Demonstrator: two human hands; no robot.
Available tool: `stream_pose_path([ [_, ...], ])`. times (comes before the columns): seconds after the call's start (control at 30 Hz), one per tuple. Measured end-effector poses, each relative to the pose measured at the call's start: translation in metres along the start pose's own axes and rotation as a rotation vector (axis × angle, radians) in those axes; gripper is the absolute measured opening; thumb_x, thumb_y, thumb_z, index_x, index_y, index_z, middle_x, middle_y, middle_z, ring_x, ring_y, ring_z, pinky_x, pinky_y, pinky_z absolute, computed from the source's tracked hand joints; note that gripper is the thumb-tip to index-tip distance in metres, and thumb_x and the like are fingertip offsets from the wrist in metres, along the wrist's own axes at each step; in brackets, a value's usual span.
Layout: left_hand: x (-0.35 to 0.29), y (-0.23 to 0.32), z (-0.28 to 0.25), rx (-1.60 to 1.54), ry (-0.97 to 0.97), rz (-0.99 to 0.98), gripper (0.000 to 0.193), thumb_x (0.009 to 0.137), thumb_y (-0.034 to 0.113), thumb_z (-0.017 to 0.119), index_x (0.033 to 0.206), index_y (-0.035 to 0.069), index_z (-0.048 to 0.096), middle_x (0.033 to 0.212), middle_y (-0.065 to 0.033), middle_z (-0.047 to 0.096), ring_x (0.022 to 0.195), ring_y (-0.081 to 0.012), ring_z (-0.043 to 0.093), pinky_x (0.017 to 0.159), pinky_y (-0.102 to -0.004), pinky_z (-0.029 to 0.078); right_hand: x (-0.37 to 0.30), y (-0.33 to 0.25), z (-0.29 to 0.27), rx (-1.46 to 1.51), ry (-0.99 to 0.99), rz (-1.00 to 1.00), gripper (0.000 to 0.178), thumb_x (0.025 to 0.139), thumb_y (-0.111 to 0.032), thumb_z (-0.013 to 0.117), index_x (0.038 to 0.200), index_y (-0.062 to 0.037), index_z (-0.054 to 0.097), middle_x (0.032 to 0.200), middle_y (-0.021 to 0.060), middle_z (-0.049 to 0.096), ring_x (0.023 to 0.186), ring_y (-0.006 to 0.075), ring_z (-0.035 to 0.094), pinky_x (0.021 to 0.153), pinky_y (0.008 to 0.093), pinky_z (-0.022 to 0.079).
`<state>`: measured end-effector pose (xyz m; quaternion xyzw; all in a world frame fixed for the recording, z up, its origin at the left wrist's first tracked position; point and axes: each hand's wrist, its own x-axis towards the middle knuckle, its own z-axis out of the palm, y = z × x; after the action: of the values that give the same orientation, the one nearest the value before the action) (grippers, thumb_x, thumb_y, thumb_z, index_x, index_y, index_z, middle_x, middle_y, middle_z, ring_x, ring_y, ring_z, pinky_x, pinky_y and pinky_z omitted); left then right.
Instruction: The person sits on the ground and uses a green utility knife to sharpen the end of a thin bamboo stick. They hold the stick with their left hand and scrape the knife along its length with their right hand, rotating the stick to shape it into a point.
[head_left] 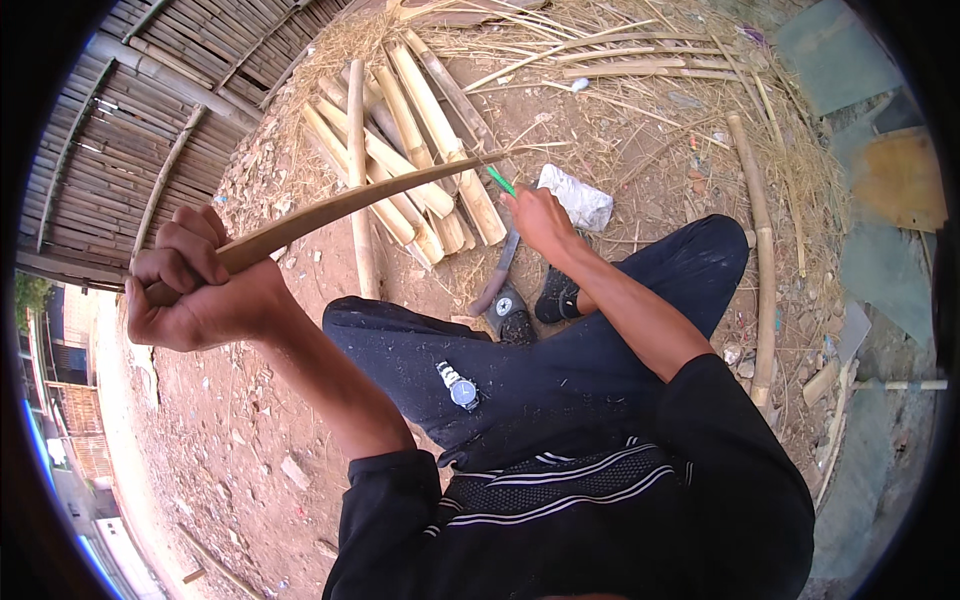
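Note:
My left hand (195, 285) is closed round the near end of a long bamboo strip (350, 200), raised off the ground at the left. The strip narrows toward its far tip, which reaches near my right hand (545, 220). That hand is closed on a thin bright-green thing (501, 181), which pokes out of the fingers beside the tip; its kind is unclear. A knife with a curved handle (488, 298) lies by my shoe (512, 318). A wristwatch (460, 388) rests on my dark trousers.
Split bamboo pieces (425, 100) lie piled ahead, with a bamboo pole (357, 150) across them. A white bag (575, 197) sits beyond my feet. Another pole (757, 260) lies to the right. A bamboo-slat wall (110, 150) stands at the far left; straw and shavings (640, 130) cover the ground.

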<state>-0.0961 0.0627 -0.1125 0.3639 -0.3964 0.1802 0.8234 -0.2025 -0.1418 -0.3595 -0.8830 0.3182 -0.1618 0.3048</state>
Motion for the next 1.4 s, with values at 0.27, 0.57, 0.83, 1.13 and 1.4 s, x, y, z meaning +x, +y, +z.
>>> stream_pose_path([
  [0.27, 0.0, 0.0, 0.005, 0.025, 0.036, 0.015, 0.036, 0.083, 0.032, 0.029, 0.051, 0.017, 0.022, 0.041, 0.0021, 0.018, 0.041, -0.009, 0.014, 0.043, -0.0243, 0.018, 0.013, 0.04, 0.021, -0.121, 0.029, 0.003, 0.034, 0.092, -0.029, 0.048, 0.091, 0.0036, 0.056, 0.068, 0.027, 0.059, 0.066, 0.042, 0.062, 0.054, 0.0467, 0.05],
  [0.57, -0.001, -0.002, 0.001, -0.06, -0.054, -0.027, 0.037, 0.083, 0.033, 0.029, 0.051, 0.016, 0.023, 0.04, 0.0011, 0.019, 0.042, -0.009, 0.016, 0.042, -0.0239, 0.02, -0.003, -0.02, -0.007, 0.178, -0.033, 0.021, 0.049, 0.095, -0.037, 0.038, 0.091, 0.009, 0.054, 0.058, 0.0266, 0.055, 0.06, 0.043, 0.059, 0.056, 0.0495, 0.045],
  [0.83, -0.015, 0.009, 0.016, -0.187, -0.044, -0.044, 0.035, 0.078, 0.03, 0.035, 0.048, 0.019, 0.018, 0.041, 0.0021, 0.019, 0.045, -0.0086, 0.016, 0.043, -0.0226, 0.015, 0.016, 0.022, 0.021, 0.029, 0.141, -0.062, 0.042, 0.095, -0.036, 0.036, 0.088, 0.0003, 0.055, 0.06, 0.0265, 0.056, 0.061, 0.0454, 0.058, 0.057, 0.0521, 0.046],
  [1.13, 0.004, -0.01, 0.002, -0.018, 0.024, -0.06, 0.034, 0.082, 0.031, 0.029, 0.052, 0.016, 0.023, 0.042, 0.0017, 0.019, 0.043, -0.0096, 0.017, 0.044, -0.0251, 0.02, 0.03, 0.032, 0.023, -0.114, 0.148, 0.003, 0.049, 0.094, -0.043, 0.034, 0.087, 0.0, 0.058, 0.066, 0.0266, 0.059, 0.063, 0.0441, 0.061, 0.056, 0.0493, 0.051],
  [1.4, 0.024, 0.021, 0.048, 0.082, 0.031, -0.012, 0.027, 0.077, 0.022, 0.03, 0.052, 0.015, 0.022, 0.043, -0.0001, 0.018, 0.045, -0.0114, 0.016, 0.048, -0.0265, 0.023, -0.009, -0.015, -0.031, 0.705, -0.316, 0.221, 0.056, 0.094, -0.051, 0.032, 0.074, -0.0035, 0.052, 0.053, 0.0014, 0.043, 0.042, 0.011, 0.039, 0.042, 0.029, 0.035],
])
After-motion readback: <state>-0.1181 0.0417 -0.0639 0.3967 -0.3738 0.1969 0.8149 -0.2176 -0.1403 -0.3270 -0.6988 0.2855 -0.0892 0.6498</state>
